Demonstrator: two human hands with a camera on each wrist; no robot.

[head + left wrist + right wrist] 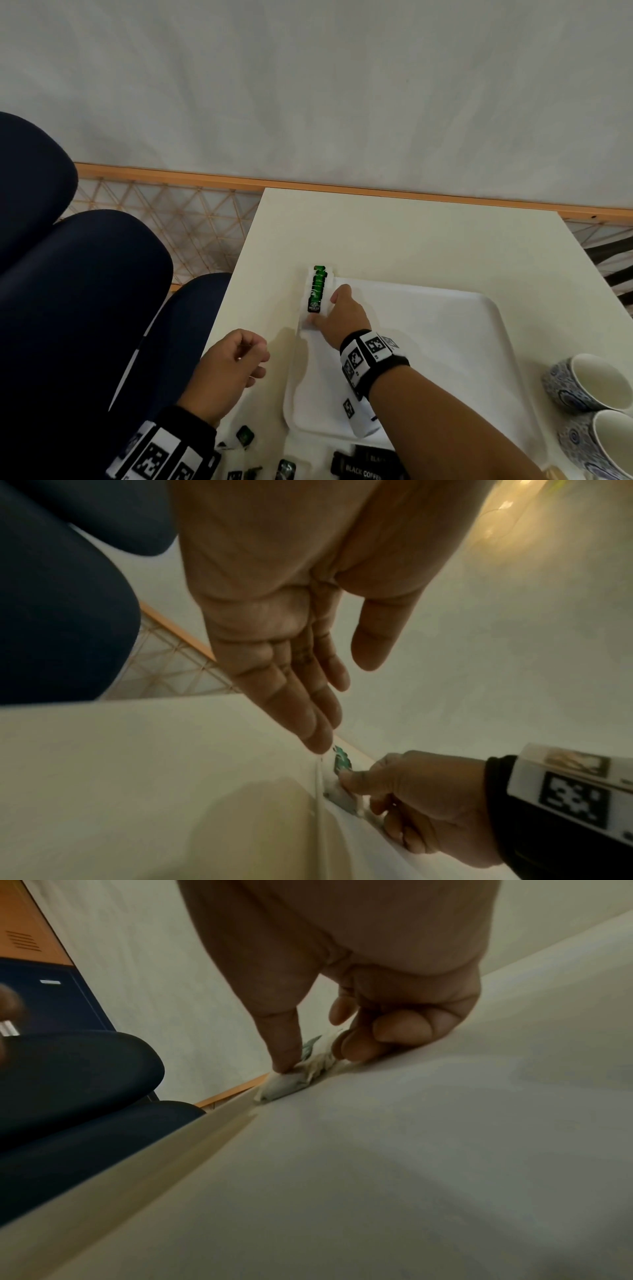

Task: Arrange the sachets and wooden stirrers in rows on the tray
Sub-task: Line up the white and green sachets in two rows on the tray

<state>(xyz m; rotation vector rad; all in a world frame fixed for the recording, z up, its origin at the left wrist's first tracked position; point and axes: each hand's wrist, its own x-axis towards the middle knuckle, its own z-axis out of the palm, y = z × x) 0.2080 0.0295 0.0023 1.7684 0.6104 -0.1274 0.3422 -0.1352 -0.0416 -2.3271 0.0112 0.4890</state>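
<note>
A white tray (pixel 445 325) lies on the cream table (pixel 394 233). At its far left corner my right hand (pixel 325 308) pinches a small stack of green-and-white sachets (pixel 317 291), thumb on the near end and fingers curled along the right side. The right wrist view shows the thumb (pixel 281 1042) pressing the stack (pixel 287 1085) down at the tray's rim. My left hand (pixel 250 359) hovers over the table just left of the tray, relaxed and empty. In the left wrist view its fingers (pixel 308 710) point toward the sachets (pixel 342 761) and the right hand (pixel 411 791).
More sachets lie at the table's near edge: black coffee ones (pixel 359 467) and small green ones (pixel 245 437). Two blue-patterned cups (pixel 582 380) stand right of the tray. Dark blue chairs (pixel 102 274) stand left of the table.
</note>
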